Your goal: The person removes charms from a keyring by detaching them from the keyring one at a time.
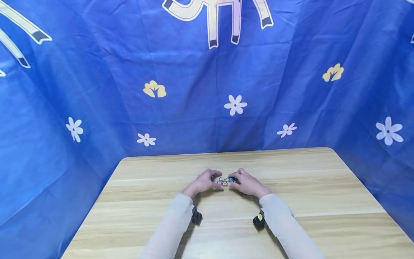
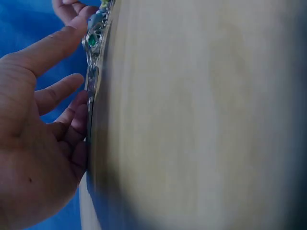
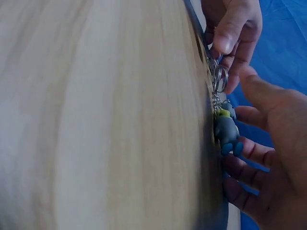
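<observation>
Two keychains lie close together on the wooden table (image 1: 223,233), between the two hands. Their metal split rings (image 1: 223,181) are in the middle, with short chains attached. The right-hand one carries a small grey figure (image 3: 226,128) with blue feet and yellow at its neck. My right hand (image 1: 245,183) is around this figure, fingertips beside it, thumb held apart. My left hand (image 1: 205,181) reaches in from the other side, thumb and fingers spread around the other keychain. A shiny green piece (image 2: 92,40) shows there by the left thumb; the rest is mostly hidden edge-on.
A blue curtain (image 1: 194,118) with white flowers and animal legs hangs behind and on both sides of the table. Black wrist cameras are strapped at the left wrist (image 1: 196,216) and at the right wrist (image 1: 258,220), close above the tabletop.
</observation>
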### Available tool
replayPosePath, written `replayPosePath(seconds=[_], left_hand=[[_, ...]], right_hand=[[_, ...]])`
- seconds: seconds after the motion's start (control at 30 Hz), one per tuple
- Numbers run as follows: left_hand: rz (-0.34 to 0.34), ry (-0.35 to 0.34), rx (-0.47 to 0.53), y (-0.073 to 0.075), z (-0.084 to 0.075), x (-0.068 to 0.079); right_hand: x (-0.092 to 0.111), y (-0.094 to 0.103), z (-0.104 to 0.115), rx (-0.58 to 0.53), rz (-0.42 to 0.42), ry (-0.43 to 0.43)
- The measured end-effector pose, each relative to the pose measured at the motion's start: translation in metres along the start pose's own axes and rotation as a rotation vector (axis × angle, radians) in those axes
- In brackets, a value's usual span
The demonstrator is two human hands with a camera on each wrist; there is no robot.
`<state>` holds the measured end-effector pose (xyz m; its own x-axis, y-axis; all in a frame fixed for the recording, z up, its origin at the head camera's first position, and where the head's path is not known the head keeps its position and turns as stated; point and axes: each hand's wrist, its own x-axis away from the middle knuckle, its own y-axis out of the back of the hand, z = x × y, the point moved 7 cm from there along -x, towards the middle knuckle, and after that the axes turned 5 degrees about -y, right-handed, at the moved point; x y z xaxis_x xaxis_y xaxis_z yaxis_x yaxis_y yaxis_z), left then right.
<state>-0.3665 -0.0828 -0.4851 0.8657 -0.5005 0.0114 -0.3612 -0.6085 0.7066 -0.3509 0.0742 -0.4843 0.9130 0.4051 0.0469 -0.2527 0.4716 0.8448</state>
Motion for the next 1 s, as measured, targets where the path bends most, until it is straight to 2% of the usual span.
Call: replayPosePath(seconds=[0.17, 0.43, 0.73, 1.0], left_hand=[[-0.018, 0.059, -0.099, -0.0009, 0.0, -0.0009], [-0.034, 0.063, -0.179, -0.0032, -0.0015, -0.007], [-0.032, 0.051, -0.208, -0.0034, -0.0036, -0.0084], [-0.023, 0.067, -0.163, -0.0052, -0.0043, -0.0078]], right_hand=[[0.0002, -0.0003, 0.0005, -0.013, -0.018, -0.011], [-0.001, -0.0007, -0.0015, 0.031, -0.037, -0.013], [-0.0018, -0.003, 0.0005, 0.054, -0.04, 0.004], [-0.0011, -0.0024, 0.0048, 0.048, -0.064, 0.09]])
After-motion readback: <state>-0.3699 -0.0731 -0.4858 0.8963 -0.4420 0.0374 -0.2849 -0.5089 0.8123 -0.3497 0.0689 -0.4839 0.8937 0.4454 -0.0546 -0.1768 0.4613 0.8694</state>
